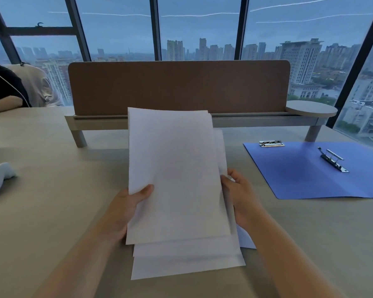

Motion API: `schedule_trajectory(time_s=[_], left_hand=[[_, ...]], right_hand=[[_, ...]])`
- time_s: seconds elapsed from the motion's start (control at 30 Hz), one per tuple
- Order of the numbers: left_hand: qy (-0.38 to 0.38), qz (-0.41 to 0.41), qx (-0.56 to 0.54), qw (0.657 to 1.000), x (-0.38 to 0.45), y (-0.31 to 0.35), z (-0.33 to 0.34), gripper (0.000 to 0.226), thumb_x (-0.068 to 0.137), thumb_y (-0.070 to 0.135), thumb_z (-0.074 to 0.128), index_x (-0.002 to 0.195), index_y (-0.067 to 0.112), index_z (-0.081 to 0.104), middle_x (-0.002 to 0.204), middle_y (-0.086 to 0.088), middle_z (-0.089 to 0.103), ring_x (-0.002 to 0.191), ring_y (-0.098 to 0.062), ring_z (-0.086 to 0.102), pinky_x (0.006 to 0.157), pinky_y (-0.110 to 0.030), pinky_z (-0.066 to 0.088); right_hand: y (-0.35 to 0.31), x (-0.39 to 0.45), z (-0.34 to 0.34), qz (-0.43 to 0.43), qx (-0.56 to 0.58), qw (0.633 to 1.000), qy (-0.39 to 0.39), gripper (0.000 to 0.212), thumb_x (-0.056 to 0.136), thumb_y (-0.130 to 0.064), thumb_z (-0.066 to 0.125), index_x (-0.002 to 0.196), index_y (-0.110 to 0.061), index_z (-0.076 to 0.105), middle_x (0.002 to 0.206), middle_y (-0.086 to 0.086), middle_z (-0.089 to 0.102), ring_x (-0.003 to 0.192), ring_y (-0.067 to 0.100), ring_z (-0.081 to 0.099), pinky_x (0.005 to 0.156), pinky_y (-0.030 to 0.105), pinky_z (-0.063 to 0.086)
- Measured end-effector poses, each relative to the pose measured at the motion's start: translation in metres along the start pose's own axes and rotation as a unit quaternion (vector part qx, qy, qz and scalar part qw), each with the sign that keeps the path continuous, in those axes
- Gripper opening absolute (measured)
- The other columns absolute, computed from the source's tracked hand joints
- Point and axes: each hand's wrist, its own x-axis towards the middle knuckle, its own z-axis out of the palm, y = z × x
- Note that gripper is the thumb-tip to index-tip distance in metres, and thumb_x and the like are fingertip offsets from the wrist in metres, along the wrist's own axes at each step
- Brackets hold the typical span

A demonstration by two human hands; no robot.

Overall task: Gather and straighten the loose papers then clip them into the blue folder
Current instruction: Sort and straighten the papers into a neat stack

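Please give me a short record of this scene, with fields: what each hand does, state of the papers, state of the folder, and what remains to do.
left hand: grips the left edge of the papers, thumb on front
right hand: holds the right edge, fingers curled around the sheets
papers: white, held up over the table, edges uneven, lower sheets stick out
blue folder: lies open on the right, metal clips bare
remaining: straighten the stack, then clip it in

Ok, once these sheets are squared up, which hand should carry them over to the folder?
Probably the right hand: it grips the papers on the side nearest the blue folder.
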Motion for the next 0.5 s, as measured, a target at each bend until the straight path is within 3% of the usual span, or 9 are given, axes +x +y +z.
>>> schedule_trajectory(time_s=[0.07,0.17,0.3,0.4,0.5], left_hand=[[-0.014,-0.009,0.011,1.000,-0.0009,0.0003,0.0006,0.050,0.071,0.039,0.079,0.111,0.009,0.073,0.108,-0.008,0.077,0.101,-0.028,0.073,0.094,-0.047,0.053],[-0.020,-0.018,0.014,1.000,-0.0015,0.0008,0.0007,0.034,0.084,0.026,0.071,0.112,0.007,0.072,0.109,-0.010,0.076,0.101,-0.031,0.072,0.096,-0.050,0.052],[-0.040,-0.009,0.036,0.999,-0.0031,0.0004,0.0013,0.045,0.075,0.034,0.081,0.111,0.007,0.073,0.109,-0.011,0.076,0.099,-0.030,0.073,0.091,-0.045,0.055],[-0.032,0.006,0.064,0.997,-0.0023,-0.0013,0.0022,0.030,0.087,0.026,0.068,0.112,0.009,0.072,0.107,-0.007,0.077,0.100,-0.027,0.073,0.090,-0.043,0.055],[-0.011,0.041,0.112,0.993,0.0014,-0.0031,0.0016,0.024,0.094,0.024,0.064,0.117,0.020,0.069,0.107,0.006,0.077,0.102,-0.016,0.072,0.082,-0.030,0.054]], right_hand=[[-0.0003,-0.0004,0.0000,0.021,0.049,0.998,-0.021,0.022,0.101,-0.014,0.051,0.109,-0.016,0.072,0.098,0.012,0.078,0.081,0.024,0.073,0.076,0.041,0.059],[-0.0028,-0.0012,-0.0010,0.044,0.099,0.993,-0.051,0.027,0.104,-0.014,0.046,0.111,-0.015,0.073,0.103,0.011,0.078,0.083,0.023,0.074,0.070,0.036,0.061],[-0.0023,-0.0007,-0.0024,0.067,0.124,0.987,-0.073,0.030,0.103,-0.016,0.045,0.119,-0.017,0.071,0.116,0.013,0.074,0.100,0.027,0.070,0.084,0.041,0.059],[0.0007,0.0002,-0.0027,0.081,0.143,0.983,-0.081,0.031,0.102,-0.018,0.046,0.119,-0.018,0.072,0.120,0.016,0.072,0.103,0.031,0.067,0.091,0.047,0.055],[0.0015,0.0009,-0.0026,0.080,0.137,0.982,-0.098,0.032,0.101,-0.020,0.046,0.118,-0.018,0.073,0.118,0.014,0.073,0.102,0.032,0.067,0.086,0.044,0.056]])
